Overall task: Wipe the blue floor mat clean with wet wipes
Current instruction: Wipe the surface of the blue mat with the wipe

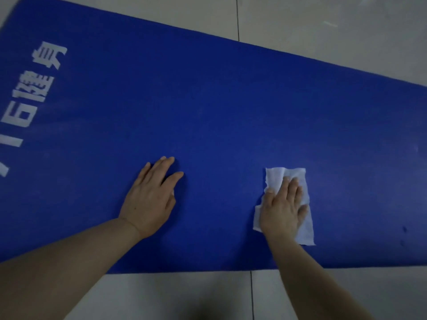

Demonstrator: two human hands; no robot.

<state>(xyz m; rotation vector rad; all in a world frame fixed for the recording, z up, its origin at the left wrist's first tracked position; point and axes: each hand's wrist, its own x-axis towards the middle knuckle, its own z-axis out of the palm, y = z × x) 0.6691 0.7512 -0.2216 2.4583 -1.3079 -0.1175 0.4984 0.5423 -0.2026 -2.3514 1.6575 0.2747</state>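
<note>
Head view showed the blue mat flat on the tiled floor, left hand spread flat bracing it, right hand pressing a wet wipe flat, which might bunch, possibly missing faint marks.

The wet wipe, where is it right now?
Head view, lower right: the wet wipe lies flat on the blue mat under the right hand.

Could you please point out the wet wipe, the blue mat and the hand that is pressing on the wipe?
wet wipe (277, 175): head view, its bare upper part beyond the fingertips.
blue mat (219, 100): head view, plain middle area.
right hand (283, 209): head view, back of the hand, flat on the wipe.
</note>
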